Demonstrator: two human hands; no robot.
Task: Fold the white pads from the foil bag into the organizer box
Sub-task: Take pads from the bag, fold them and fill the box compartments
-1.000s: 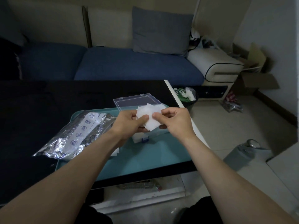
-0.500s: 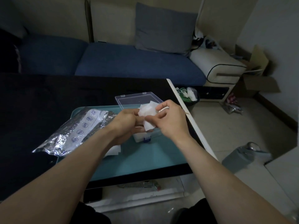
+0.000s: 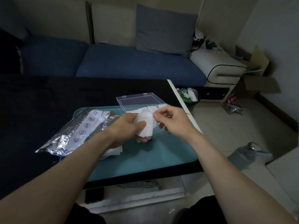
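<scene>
Dark table, teal tray on it. White pad is being gripped by left hand and pinched by right hand fingers, above organizer box; foil bag lying left.

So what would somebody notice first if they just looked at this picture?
Probably the two hands in the middle: the left hand holds a white pad while the right hand pinches its edge. Next, the shiny foil bag lying on the left of the teal tray. Behind the hands stands the clear plastic box with its lid open.
</scene>
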